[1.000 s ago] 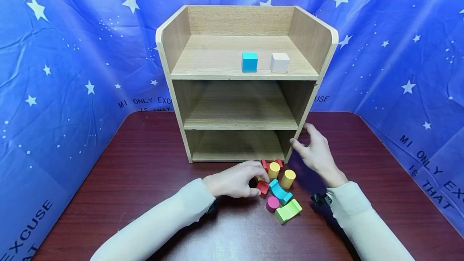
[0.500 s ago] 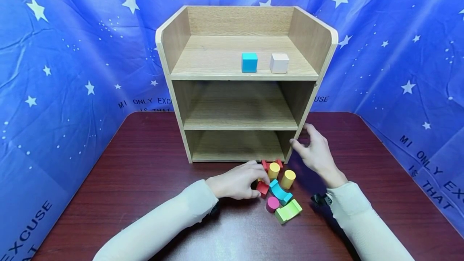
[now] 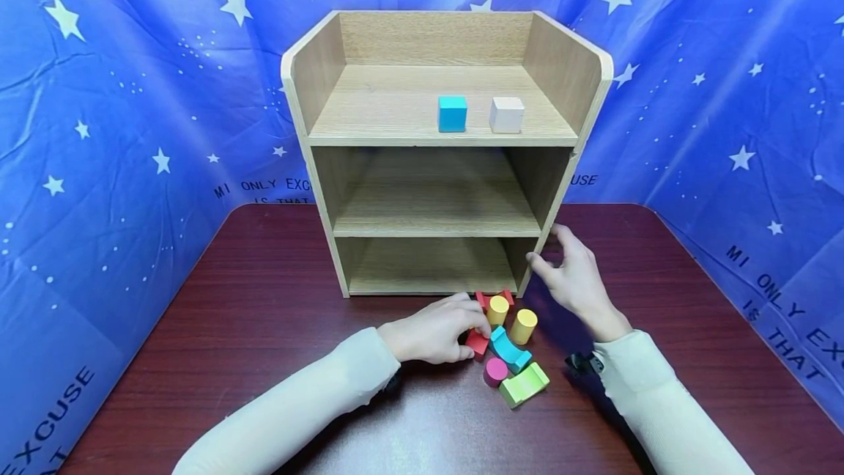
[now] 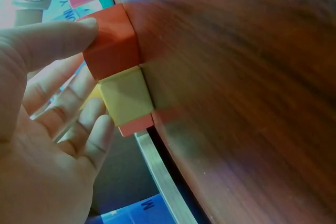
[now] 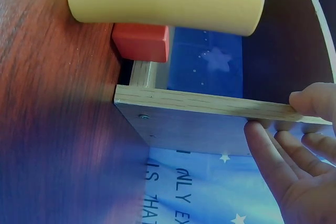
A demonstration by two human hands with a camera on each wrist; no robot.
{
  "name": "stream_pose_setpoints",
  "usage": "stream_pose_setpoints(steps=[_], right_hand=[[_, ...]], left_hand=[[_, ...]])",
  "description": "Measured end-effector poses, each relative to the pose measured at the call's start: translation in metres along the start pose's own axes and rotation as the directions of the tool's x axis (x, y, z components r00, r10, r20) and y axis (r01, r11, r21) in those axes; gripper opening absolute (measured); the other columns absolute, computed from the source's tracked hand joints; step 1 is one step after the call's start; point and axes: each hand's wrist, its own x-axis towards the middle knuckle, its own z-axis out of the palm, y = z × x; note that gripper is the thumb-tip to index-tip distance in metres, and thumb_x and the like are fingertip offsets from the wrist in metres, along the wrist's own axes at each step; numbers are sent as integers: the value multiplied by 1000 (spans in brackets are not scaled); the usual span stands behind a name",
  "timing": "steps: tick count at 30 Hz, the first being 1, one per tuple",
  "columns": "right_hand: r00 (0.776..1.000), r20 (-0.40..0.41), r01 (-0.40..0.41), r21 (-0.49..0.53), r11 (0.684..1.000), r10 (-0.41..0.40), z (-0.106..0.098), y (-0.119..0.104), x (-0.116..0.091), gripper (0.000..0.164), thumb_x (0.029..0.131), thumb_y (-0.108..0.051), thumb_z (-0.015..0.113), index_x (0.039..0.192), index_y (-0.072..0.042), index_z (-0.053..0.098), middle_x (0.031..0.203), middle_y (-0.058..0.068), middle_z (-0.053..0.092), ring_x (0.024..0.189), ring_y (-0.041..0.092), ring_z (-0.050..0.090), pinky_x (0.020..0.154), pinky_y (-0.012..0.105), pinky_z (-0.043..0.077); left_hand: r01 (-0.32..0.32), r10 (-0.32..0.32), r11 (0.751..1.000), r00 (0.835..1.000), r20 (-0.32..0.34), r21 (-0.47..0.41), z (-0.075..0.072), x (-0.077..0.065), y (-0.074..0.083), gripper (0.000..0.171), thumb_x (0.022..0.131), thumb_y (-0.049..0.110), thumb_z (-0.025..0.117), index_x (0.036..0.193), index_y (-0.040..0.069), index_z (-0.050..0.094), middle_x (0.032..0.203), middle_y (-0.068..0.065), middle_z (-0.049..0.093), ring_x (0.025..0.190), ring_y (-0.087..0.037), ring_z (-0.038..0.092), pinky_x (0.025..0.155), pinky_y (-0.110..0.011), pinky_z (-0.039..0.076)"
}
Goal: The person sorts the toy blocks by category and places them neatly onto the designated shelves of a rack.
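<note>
Red block [image 4: 115,51] looks light, rigid; pinch opposite faces. My left hand [image 3: 431,330] curls round it; right hand [image 3: 580,281] grips shelf [image 3: 435,228].

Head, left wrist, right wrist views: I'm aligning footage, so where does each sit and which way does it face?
Head: worn on the head, facing forward and down at the shelf unit; left hand, right hand and sleeves show.
Left wrist: on that wrist, facing the red block; the left hand and part of the right arm show.
Right wrist: on that wrist, facing the side panel; the right hand shows.
Shared by head and right wrist: the right hand holding that panel.
</note>
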Motion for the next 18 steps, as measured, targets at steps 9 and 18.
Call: stream_pose_setpoints(steps=[9,18], right_hand=[[1000,4,-4,-5,1000,4,1,-1,0,38,84,-6,69,118,0,54,97,18,65,87,35,65,67,46,54],[1000,14,-27,-11,1000,27,-1,-3,0,37,84,-7,69,117,0,54,97,18,66,88,35,65,68,39,55]], left_hand=[[15,-15,1000,1000,20,-23,-2,-5,1,30,77,25,76,105,20,68,102,13,57,99,-6,46,90,-19,37],[30,-24,993,998,55,-118,-1,-7,1,29,79,20,74,106,18,66,111,9,53,104,-5,49,94,-16,37]])
